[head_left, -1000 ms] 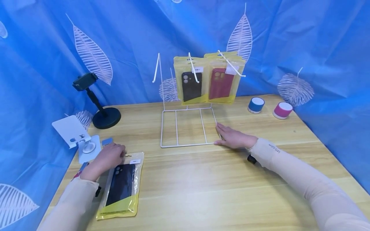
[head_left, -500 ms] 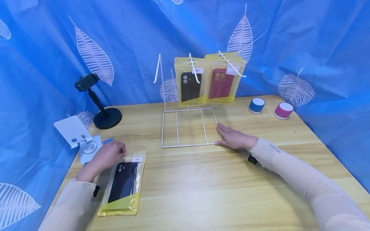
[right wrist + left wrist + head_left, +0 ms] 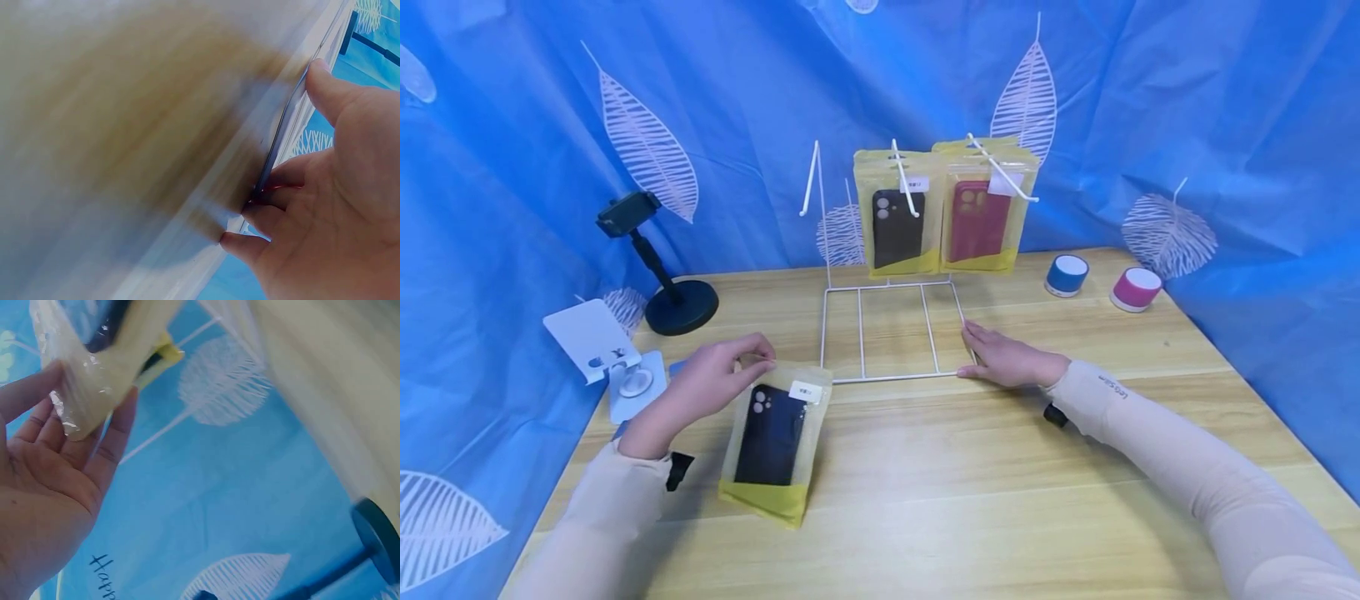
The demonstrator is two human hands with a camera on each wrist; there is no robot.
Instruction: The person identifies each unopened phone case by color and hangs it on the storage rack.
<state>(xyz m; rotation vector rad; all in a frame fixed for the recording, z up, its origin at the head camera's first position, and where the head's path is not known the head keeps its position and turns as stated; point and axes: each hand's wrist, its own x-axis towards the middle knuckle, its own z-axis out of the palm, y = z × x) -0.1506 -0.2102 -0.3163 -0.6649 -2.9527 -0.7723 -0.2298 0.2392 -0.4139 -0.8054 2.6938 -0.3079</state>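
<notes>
Phone case pack lifted toward the wire rack

Left hand (image 3: pixel 700 392) pinches the pack's (image 3: pixel 772 437) top, long axis toward the rack (image 3: pixel 891 333); right hand (image 3: pixel 1007 360) lies flat, steadying its base.

Behind the wooden table (image 3: pixel 970 500) we saw a blue curtain (image 3: pixel 1187 100) printed with white leaves. At the left rear of the table stood a black phone holder (image 3: pixel 658 267) on a round base, and just in front of it a white folding stand (image 3: pixel 598 350) lay near the table's left edge. At the right rear we noticed two small round speakers, a blue speaker (image 3: pixel 1065 274) and a pink speaker (image 3: pixel 1135 288), close beside each other but apart, both upright with white tops, near the curtain
</notes>
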